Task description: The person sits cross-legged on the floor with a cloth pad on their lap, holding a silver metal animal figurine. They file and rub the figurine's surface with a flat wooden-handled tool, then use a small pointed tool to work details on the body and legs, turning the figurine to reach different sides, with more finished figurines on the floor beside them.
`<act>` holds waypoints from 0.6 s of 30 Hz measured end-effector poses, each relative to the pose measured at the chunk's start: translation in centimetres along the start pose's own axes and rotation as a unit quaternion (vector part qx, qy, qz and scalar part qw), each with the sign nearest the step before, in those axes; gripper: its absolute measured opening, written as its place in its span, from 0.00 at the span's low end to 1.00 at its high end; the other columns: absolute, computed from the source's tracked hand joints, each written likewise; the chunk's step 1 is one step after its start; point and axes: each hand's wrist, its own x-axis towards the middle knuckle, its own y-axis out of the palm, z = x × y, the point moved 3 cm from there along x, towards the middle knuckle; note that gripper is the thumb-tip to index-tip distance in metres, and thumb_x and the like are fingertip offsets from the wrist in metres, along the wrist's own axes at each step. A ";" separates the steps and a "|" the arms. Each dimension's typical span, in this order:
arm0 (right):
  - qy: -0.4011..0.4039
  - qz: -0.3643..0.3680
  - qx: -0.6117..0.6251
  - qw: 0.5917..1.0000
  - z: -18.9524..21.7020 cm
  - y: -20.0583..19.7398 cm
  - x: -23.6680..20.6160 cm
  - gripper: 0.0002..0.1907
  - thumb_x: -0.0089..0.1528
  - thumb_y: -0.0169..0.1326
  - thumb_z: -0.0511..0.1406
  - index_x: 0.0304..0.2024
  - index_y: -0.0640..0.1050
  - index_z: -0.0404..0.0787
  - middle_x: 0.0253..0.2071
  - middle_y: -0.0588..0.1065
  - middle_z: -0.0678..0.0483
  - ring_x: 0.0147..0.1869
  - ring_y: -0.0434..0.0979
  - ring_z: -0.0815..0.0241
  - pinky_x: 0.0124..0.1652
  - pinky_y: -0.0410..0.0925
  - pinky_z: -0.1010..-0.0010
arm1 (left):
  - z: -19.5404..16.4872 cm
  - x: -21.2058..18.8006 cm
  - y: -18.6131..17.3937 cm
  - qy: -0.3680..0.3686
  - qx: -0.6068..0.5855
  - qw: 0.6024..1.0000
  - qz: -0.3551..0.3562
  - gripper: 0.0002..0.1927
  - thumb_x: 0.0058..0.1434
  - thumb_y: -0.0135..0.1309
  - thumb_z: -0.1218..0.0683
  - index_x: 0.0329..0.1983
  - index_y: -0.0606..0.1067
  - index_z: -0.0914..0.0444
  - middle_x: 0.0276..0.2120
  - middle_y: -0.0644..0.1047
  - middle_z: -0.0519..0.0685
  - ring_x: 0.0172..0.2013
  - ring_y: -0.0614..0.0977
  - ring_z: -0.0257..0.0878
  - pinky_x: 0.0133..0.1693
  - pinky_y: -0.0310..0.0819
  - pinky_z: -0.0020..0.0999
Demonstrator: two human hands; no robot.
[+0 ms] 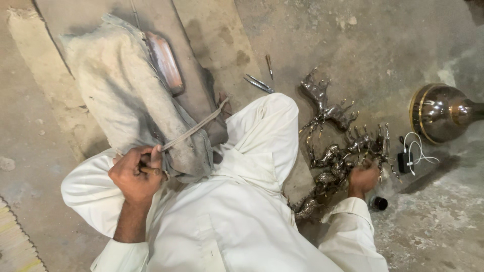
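My left hand (136,174) is closed around the wooden handle of a long metal file (194,128), which lies slanted across a dusty grey cloth bundle (131,100) in front of my knees. My right hand (362,180) reaches down to the right into a pile of shiny cast-metal animal figures (338,151) on the floor and grips one of them; the fingers are partly hidden by the figures. I sit on the floor in white clothes, my knee (267,126) raised between the two hands.
A reddish-brown bar (165,63) lies beside the cloth on a wooden plank. Metal pliers (258,83) and a thin punch (269,65) lie on the concrete floor. A polished round metal vessel (441,112), a small black device with white cable (409,156) and a dark cap (379,203) sit at right.
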 end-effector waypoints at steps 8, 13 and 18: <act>-0.359 0.096 0.016 0.928 12.0 4.1 -0.2 0.25 0.53 0.65 0.37 0.52 0.79 0.38 0.54 0.72 0.37 0.58 0.71 0.35 0.54 0.66 0.49 | -0.4 0.4 -0.2 0.026 0.007 0.999 -0.019 0.08 0.65 0.66 0.58 0.34 0.78 0.65 0.21 0.75 0.49 0.22 0.77 0.39 0.29 0.68 0.32; -0.461 0.038 -0.153 0.873 16.3 6.5 -0.5 0.21 0.54 0.59 0.31 0.51 0.82 0.44 0.60 0.73 0.40 0.60 0.74 0.42 0.57 0.68 0.58 | -0.6 0.7 -0.2 0.013 0.047 0.999 -0.026 0.10 0.62 0.67 0.54 0.30 0.79 0.62 0.18 0.75 0.46 0.20 0.75 0.39 0.31 0.62 0.36; -0.498 0.083 -0.041 0.862 17.1 6.2 -0.2 0.13 0.59 0.57 0.33 0.46 0.83 0.42 0.53 0.77 0.45 0.54 0.76 0.44 0.52 0.70 0.57 | -0.9 1.0 -0.7 0.030 0.084 0.995 -0.041 0.09 0.60 0.66 0.53 0.27 0.79 0.58 0.18 0.76 0.44 0.19 0.75 0.40 0.32 0.57 0.39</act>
